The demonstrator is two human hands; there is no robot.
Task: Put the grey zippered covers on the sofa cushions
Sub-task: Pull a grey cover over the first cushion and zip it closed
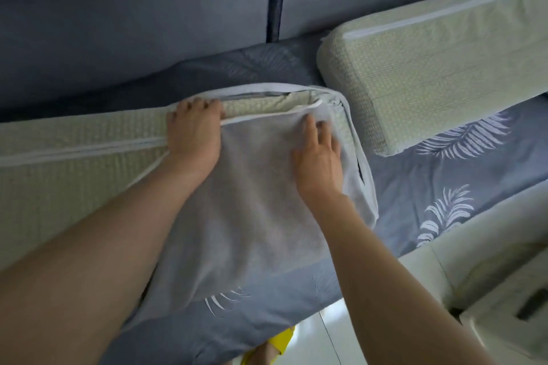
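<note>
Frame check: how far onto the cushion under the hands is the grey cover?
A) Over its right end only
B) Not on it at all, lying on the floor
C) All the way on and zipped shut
A: the grey cover wraps only the right end of the cushion. The left hand is at the cover's open edge, and the checked cushion lies bare to the left of it.

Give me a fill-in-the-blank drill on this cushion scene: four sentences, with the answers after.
1. The grey cover is partly pulled over a pale ___ cushion.
2. The left hand grips the cover's edge, while the right hand rests on ___ of the cover.
3. A second cushion, with no grey cover, lies to the person's ___.
4. The sheet beneath, printed with white fronds, is ___.

Missing words: green; top; right; blue.
</note>
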